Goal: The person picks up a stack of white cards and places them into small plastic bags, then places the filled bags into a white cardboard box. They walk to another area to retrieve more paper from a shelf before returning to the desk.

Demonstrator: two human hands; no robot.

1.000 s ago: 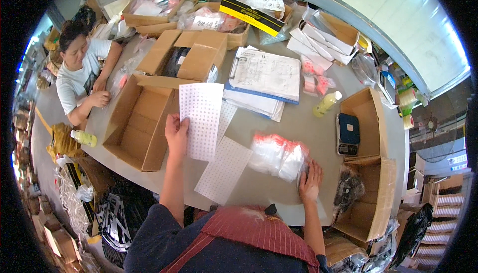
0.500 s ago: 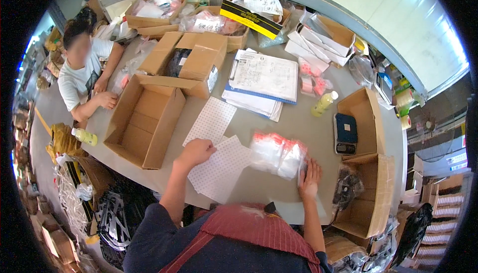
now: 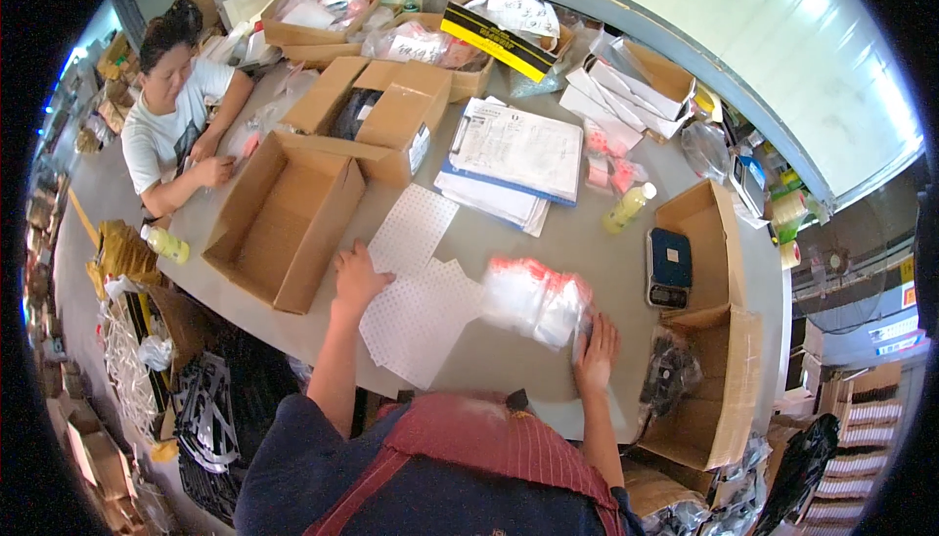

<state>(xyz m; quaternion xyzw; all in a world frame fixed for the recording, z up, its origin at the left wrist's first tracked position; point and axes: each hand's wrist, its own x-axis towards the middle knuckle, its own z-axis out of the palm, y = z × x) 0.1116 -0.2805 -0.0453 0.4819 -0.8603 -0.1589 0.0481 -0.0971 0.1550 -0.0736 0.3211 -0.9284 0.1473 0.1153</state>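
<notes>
My left hand (image 3: 359, 279) has its fingers apart at the left edge of two overlapping white sheets with rows of small dots. The farther dotted sheet (image 3: 412, 224) lies beyond my thumb, and the nearer dotted sheet (image 3: 419, 326) is to its right. My right hand (image 3: 596, 352) rests with fingers stretched out along the right side of a pile of clear plastic bags (image 3: 533, 303) with red top strips. Whether its thumb pins a bag I cannot make out. An open, empty cardboard box (image 3: 284, 228) stands left of my left hand.
A clipboard with papers (image 3: 515, 150) and a yellow-green bottle (image 3: 629, 208) lie beyond the bags. A dark scale (image 3: 669, 264) and an open box holding black items (image 3: 709, 389) are at right. Filled boxes (image 3: 421, 106) line the back. A co-worker (image 3: 176, 125) sits far left.
My left hand has moved slightly left and away from me, from closed fingers over the sheets to spread fingers at their edge. My right hand stays by the bags. The view has shifted slightly.
</notes>
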